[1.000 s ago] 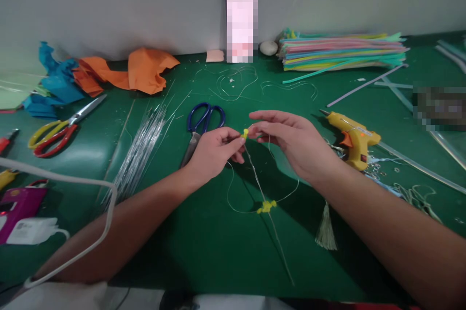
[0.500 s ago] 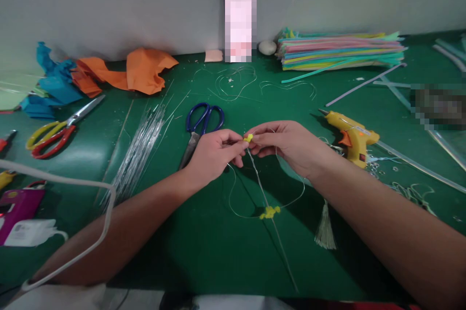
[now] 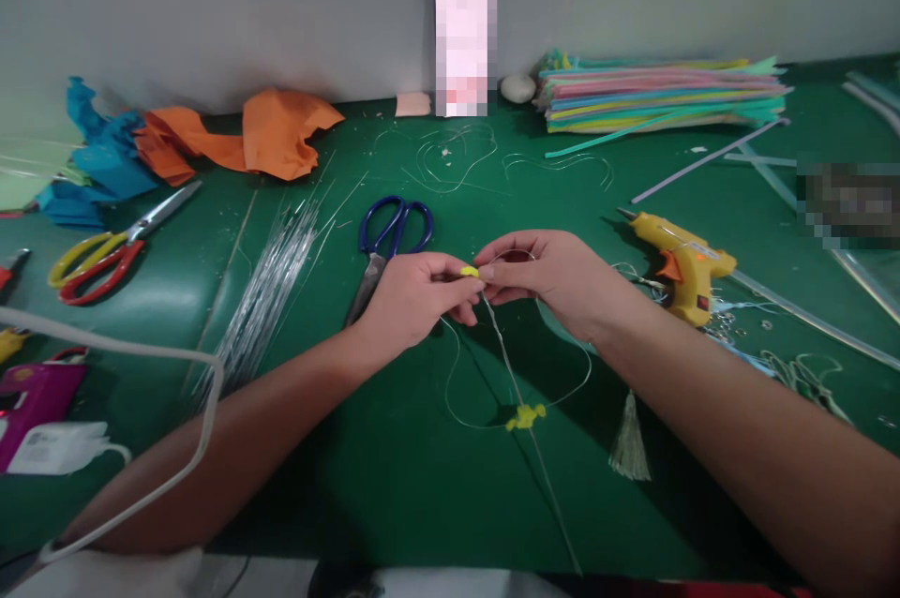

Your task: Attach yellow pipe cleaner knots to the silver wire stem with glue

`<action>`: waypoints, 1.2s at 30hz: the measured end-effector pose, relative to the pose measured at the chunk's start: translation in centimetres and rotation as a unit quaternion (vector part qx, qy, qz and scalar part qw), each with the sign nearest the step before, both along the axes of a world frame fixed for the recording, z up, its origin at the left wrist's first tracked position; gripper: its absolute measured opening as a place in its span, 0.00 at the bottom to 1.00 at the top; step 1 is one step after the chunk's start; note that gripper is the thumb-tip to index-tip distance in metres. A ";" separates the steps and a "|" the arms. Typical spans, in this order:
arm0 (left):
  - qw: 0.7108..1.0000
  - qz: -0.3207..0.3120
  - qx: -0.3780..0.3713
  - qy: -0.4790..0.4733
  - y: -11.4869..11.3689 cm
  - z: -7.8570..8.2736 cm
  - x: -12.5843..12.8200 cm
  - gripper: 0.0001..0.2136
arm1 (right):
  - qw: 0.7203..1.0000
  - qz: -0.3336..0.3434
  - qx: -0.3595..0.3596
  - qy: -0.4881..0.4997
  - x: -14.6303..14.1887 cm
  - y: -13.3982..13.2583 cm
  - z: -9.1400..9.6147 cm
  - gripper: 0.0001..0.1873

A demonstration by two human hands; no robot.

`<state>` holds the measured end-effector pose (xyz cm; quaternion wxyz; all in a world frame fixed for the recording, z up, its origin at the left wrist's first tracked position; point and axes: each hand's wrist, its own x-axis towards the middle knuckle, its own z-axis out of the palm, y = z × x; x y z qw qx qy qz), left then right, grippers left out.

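Observation:
My left hand [image 3: 422, 293] is closed in a pinch around a small yellow piece [image 3: 470, 272], which shows above the thumb. Against its fingertips, my right hand [image 3: 538, 270] pinches the top of a thin twisted wire [image 3: 501, 336]; the fingers hide the exact contact. The wire slants down toward the table's front. Partway along it sits a yellow cluster [image 3: 527, 416], with thinner wire curving out on both sides and up to the hands. Blue-handled scissors [image 3: 397, 223] lie just behind my left hand, their blades partly covered by it.
Silvery wires [image 3: 271, 284] lie left of my hands, with red-and-yellow scissors [image 3: 116, 256] farther out. A yellow glue gun [image 3: 682, 261] rests at right beside a tassel [image 3: 631, 443]. Pipe cleaners [image 3: 661, 97] and a phone [image 3: 464, 40] are at the back. A white cable [image 3: 215, 392] crosses the left forearm.
The yellow piece has turned and shifted slightly left between my fingertips, now lying flatter. The wire and its yellow cluster have moved a little down and right. Both hands keep nearly the same place.

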<state>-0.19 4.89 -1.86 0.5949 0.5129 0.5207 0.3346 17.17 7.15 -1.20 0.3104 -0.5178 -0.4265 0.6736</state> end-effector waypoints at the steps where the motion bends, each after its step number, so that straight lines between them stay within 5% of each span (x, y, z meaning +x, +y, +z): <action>1: 1.000 0.001 -0.011 -0.002 0.0 0.2 0.0 0.02 | 1.000 0.000 0.004 -0.001 0.0 0.0 0.0 0.14; 18: 0.991 -0.035 -0.078 -0.101 0.6 0.4 -0.8 0.09 | 0.999 0.033 0.023 -0.013 0.1 0.1 0.3 0.15; 29: 0.997 -0.021 -0.048 -0.052 0.7 0.6 -0.9 0.08 | 0.997 0.056 -0.019 -0.041 0.1 0.0 -0.2 0.16; 36: 0.997 -0.032 -0.004 0.071 1.1 0.8 -1.5 0.08 | 0.998 0.049 -0.019 -0.040 0.1 -0.2 -0.1 0.15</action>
